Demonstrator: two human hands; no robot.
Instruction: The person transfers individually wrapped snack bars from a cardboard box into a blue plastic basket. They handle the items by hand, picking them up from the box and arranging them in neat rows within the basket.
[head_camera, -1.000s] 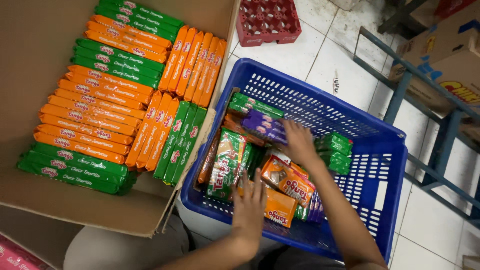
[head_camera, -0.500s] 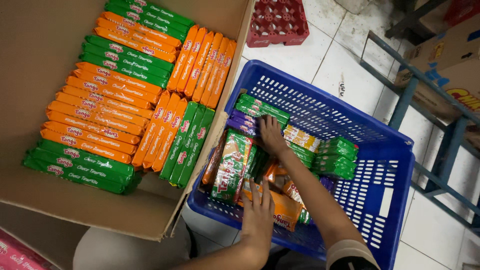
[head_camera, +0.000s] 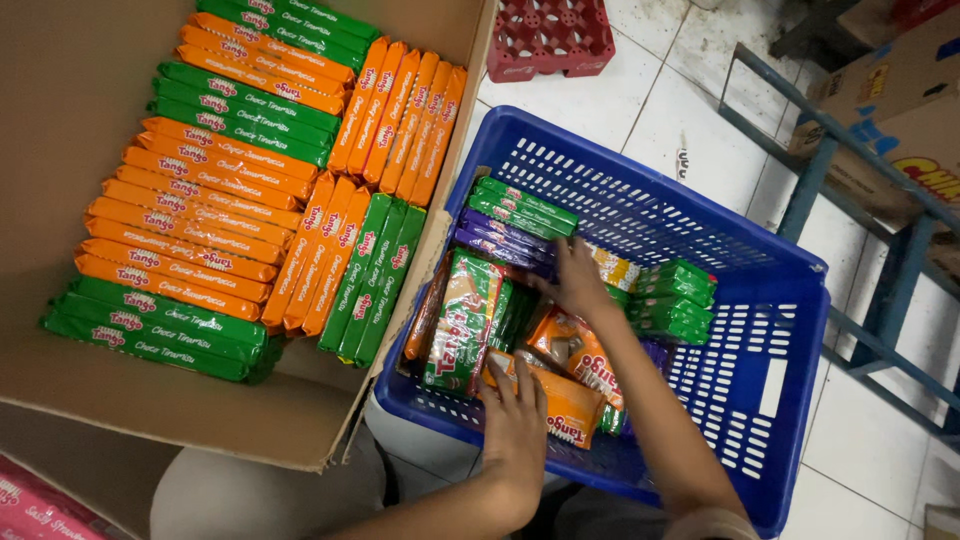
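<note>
I start with the big cardboard box (head_camera: 60, 150) on the left, packed with rows of long orange and green wafer packs (head_camera: 200, 200), some lying crosswise, some lengthwise, each with a small red oval label. Beside it on the white tiled floor (head_camera: 640, 110) sits the blue plastic basket (head_camera: 790, 330), holding a looser mix: green packs (head_camera: 520, 205) and purple packs (head_camera: 500, 240) at the far edge, a green stack (head_camera: 675, 300) to the right. My right hand (head_camera: 580, 285) rests open, fingers spread, on the purple packs. My left hand (head_camera: 515, 425) lies flat, grip apart, on an orange pack (head_camera: 565, 415) at the near wall. These packs look light, with slick crinkly film and brittle wafers inside; I judge they are best taken across the long sides, not squeezed hard. A red crate (head_camera: 550, 35) stands beyond.
</note>
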